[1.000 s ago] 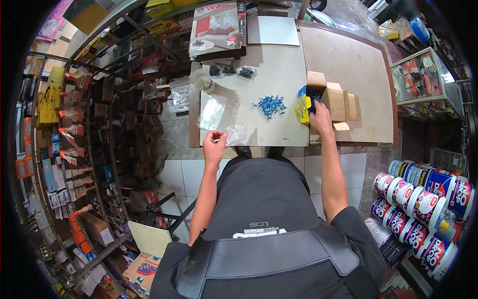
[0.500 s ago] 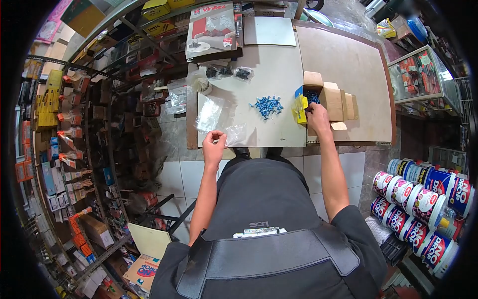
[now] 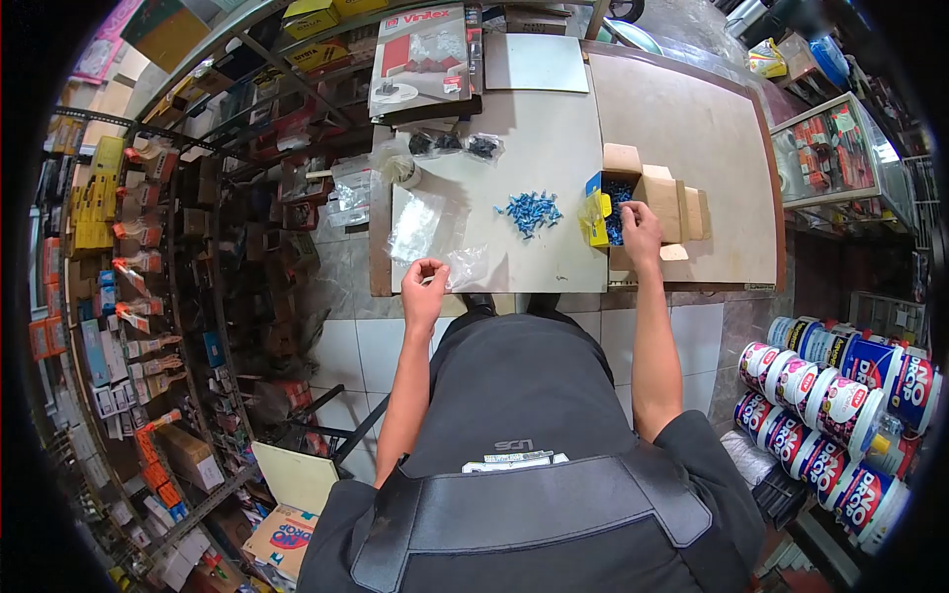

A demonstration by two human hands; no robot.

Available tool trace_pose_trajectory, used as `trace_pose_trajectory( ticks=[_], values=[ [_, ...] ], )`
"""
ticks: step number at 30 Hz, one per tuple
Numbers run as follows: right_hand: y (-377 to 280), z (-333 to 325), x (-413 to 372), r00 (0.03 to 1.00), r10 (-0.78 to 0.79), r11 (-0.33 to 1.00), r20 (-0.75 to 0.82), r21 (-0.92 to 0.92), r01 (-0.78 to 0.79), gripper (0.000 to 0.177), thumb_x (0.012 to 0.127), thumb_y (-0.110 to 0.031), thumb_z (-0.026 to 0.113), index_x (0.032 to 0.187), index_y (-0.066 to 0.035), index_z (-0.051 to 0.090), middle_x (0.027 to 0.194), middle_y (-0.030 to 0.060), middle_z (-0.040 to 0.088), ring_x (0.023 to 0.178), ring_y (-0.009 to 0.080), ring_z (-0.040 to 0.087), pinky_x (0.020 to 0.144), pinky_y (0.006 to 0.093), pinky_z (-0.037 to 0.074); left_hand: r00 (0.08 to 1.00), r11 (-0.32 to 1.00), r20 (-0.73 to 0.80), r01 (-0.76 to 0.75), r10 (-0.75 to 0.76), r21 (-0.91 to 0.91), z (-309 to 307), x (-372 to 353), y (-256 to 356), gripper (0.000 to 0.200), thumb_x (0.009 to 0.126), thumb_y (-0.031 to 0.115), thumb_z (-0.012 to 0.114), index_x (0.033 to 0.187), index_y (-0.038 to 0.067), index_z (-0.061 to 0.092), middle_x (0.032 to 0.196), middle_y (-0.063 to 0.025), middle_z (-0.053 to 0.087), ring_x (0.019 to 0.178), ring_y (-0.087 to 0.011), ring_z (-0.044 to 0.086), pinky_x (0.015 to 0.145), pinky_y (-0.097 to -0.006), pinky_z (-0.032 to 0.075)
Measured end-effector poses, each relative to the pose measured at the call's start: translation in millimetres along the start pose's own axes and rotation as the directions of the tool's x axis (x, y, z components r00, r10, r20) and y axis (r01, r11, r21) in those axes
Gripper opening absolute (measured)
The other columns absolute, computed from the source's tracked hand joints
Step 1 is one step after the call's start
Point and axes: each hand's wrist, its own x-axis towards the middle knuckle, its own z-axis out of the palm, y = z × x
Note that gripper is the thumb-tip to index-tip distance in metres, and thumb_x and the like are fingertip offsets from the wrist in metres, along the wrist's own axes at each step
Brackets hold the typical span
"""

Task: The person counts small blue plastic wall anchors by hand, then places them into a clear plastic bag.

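Observation:
My left hand (image 3: 425,290) is closed in a pinch on the edge of a small clear plastic bag (image 3: 468,265) at the table's front edge. My right hand (image 3: 642,233) is over the right side of an open cardboard box (image 3: 657,190), its fingers curled together; whatever they may hold is too small to make out. Inside the box lie many small blue pieces (image 3: 617,198), perhaps screws or wall plugs. Between my hands, farther back, a loose pile of similar blue pieces (image 3: 531,213) rests on the table. A stack of clear plastic bags (image 3: 417,229) lies beyond my left hand.
A Vinilex catalogue (image 3: 423,59) and a white board (image 3: 535,62) occupy the table's back. Bags of black parts (image 3: 457,145) and a roll-like container (image 3: 400,171) stand at the left. Shelves (image 3: 188,267) fill the left side; paint pails (image 3: 820,395) are stacked right.
My right hand has come up out of the box's contents and shifted slightly right, uncovering more blue pieces. My left hand stays on the small bag.

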Motion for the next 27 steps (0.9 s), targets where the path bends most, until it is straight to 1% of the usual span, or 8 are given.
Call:
trace_pose_trajectory(
  ticks=[3,5,8,9,12,16,22,27],
  values=[
    [6,-8,5,0.995,0.086,0.977,0.057,0.191,-0.096,0.019,0.100,-0.015,0.059,0.109,-0.002,0.069,0.081,0.0038,0.066,0.072,0.0132,0.061,0.067,0.0311,0.051,1.000,1.000,-0.008,0.003,-0.003,-0.004,-1,-2,2,0.012,0.092,0.006,0.069,0.101,0.002,0.063,0.093,-0.0043,0.062,0.073,-0.0099,0.058,0.063,-0.0277,0.054],
    [4,-13,6,0.930,0.287,0.609,0.229,0.706,-0.362,0.020,0.102,-0.014,0.057,0.113,-0.002,0.068,0.083,-0.0003,0.060,0.071,0.0089,0.053,0.063,0.0279,0.047,1.000,1.000,-0.013,0.006,-0.007,-0.007,-2,-2,1,0.012,0.092,0.006,0.069,0.101,0.002,0.063,0.092,-0.0041,0.062,0.073,-0.0097,0.058,0.063,-0.0276,0.054],
    [-7,-22,2,0.873,0.290,0.179,0.393,0.873,-0.453,0.017,0.103,-0.015,0.053,0.114,-0.004,0.061,0.087,-0.0003,0.053,0.073,0.0093,0.047,0.060,0.0266,0.040,1.000,1.000,-0.013,0.006,-0.006,-0.005,-4,-1,-1,0.012,0.092,0.006,0.069,0.101,0.002,0.063,0.093,-0.0041,0.062,0.072,-0.0095,0.057,0.063,-0.0276,0.053],
    [-10,-24,1,0.844,0.237,-0.107,0.481,0.877,-0.469,0.015,0.103,-0.014,0.051,0.110,-0.005,0.059,0.086,0.0000,0.050,0.073,0.0099,0.045,0.059,0.0263,0.037,1.000,1.000,-0.004,0.007,-0.007,-0.004,-5,-1,-1,0.012,0.092,0.006,0.069,0.101,0.002,0.063,0.093,-0.0041,0.062,0.072,-0.0093,0.057,0.063,-0.0275,0.053],
    [-29,-26,-6,0.824,0.078,-0.423,0.561,0.767,-0.482,0.009,0.101,-0.012,0.047,0.104,-0.006,0.054,0.083,0.0010,0.044,0.071,0.0119,0.039,0.058,0.0254,0.032,1.000,1.000,0.006,0.006,-0.006,0.000,-5,-1,-1,0.012,0.092,0.006,0.069,0.100,0.002,0.062,0.092,-0.0041,0.061,0.071,-0.0091,0.057,0.063,-0.0274,0.052],
    [-42,-14,-6,0.765,-0.111,-0.634,0.634,0.548,-0.546,0.009,0.098,-0.010,0.046,0.100,-0.003,0.052,0.082,0.0025,0.041,0.070,0.0130,0.036,0.056,0.0257,0.030,1.000,1.000,0.003,0.006,-0.006,-0.006,-4,-1,0,0.012,0.092,0.006,0.069,0.100,0.002,0.062,0.091,-0.0042,0.061,0.069,-0.0089,0.057,0.062,-0.0272,0.052],
    [-61,13,-13,0.657,-0.156,-0.615,0.737,0.448,-0.649,0.011,0.098,-0.011,0.045,0.100,-0.002,0.052,0.085,0.0037,0.045,0.071,0.0136,0.039,0.055,0.0258,0.034,1.000,1.000,0.018,0.014,-0.014,0.002,-12,-2,-1,0.012,0.091,0.006,0.069,0.101,0.002,0.063,0.095,-0.0049,0.063,0.080,-0.0108,0.061,0.064,-0.0272,0.056],
    [-62,43,-25,0.642,0.243,-0.077,0.727,0.675,-0.734,0.015,0.100,-0.013,0.046,0.106,-0.003,0.055,0.091,0.0048,0.052,0.079,0.0169,0.050,0.067,0.0284,0.043,1.000,1.000,-0.021,-0.011,0.011,-0.003,-15,-6,-1,0.010,0.092,0.006,0.069,0.099,0.003,0.063,0.091,-0.0036,0.062,0.073,-0.0089,0.058,0.063,-0.0269,0.054]
  ],
)
